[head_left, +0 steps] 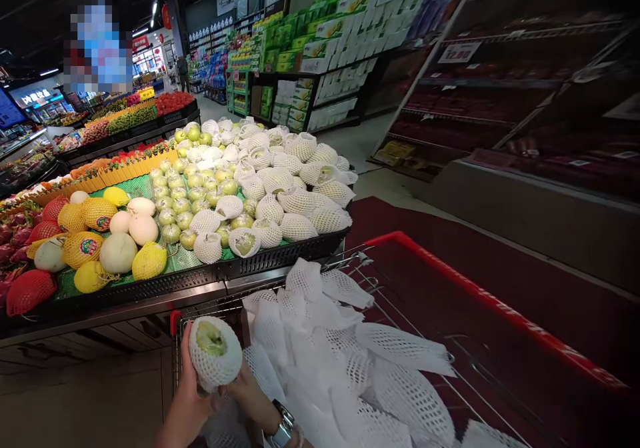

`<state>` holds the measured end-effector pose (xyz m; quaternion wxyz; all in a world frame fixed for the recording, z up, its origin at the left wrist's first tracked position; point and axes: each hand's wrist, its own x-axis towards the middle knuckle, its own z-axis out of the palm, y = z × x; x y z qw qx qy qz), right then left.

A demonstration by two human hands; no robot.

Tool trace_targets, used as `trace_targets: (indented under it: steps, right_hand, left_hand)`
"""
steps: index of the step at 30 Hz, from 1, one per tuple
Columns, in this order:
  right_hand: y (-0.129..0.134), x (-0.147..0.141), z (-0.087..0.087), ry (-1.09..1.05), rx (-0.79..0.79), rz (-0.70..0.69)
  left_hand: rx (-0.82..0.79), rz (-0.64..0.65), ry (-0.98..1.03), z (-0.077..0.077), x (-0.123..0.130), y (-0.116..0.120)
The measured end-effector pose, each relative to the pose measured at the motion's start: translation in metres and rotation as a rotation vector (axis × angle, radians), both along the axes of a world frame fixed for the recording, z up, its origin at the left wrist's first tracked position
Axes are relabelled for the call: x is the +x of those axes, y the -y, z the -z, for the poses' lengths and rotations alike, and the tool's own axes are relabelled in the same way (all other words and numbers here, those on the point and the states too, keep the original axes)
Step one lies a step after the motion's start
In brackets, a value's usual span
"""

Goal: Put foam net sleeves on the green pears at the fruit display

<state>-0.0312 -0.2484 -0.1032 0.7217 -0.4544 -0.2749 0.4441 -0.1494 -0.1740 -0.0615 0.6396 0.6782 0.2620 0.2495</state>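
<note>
Both my hands hold one green fruit [211,339] in a white foam net [216,367], low in the view over the near left corner of the cart. My left hand [186,395] wraps its left side, thumb or finger running up along the net. My right hand [245,389] grips the lower right side, its fingers partly hidden behind the fruit. A watch [283,425] sits on the right wrist. Just right of the hands, a heap of loose white foam nets [320,348] fills the cart.
The cart's red rail [480,295] runs along the right. Ahead stands a black-edged display [280,256] with netted fruit [280,180], wrapped green fruit [197,191] and melons [118,253]. Shelves [470,88] stand at the right, and stacked packs [325,41] farther back.
</note>
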Motion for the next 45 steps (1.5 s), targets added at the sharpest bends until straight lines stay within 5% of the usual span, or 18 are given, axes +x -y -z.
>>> trace_targets:
  steps: [4,8,11,20,25,30,38,41,45]
  right_hand:
    - [-0.007,0.006,0.009,-0.139,-0.011,0.013]
    - [-0.014,0.009,0.010,-0.084,0.092,-0.088]
    - [-0.016,0.008,0.012,-0.057,0.083,-0.100]
    - [-0.006,0.018,0.029,-0.030,0.000,-0.036]
    - [0.002,0.031,0.048,0.073,-0.102,-0.058]
    - [0.032,0.052,0.088,0.211,-0.324,0.016]
    - [0.133,0.109,0.158,0.352,-0.681,0.333]
    - [0.155,0.124,0.171,0.478,-0.761,0.486]
    - [0.153,0.145,0.171,0.713,-0.794,0.747]
  left_hand:
    - [0.307,-0.058,-0.124,-0.029,0.001,-0.034]
    - [0.224,0.088,-0.161,-0.053,0.015,-0.051]
    - [0.232,0.140,-0.232,-0.055,0.026,-0.052]
    - [0.396,0.015,-0.230,-0.026,0.042,-0.070]
    - [0.576,-0.234,-0.116,-0.014,0.080,-0.130]
    - [0.753,-0.323,-0.098,0.000,0.130,-0.202]
    - [0.907,-0.256,-0.188,0.052,0.141,-0.233]
    - [0.935,-0.189,-0.220,0.068,0.137,-0.233]
    - [0.940,-0.132,-0.243,0.075,0.140,-0.239]
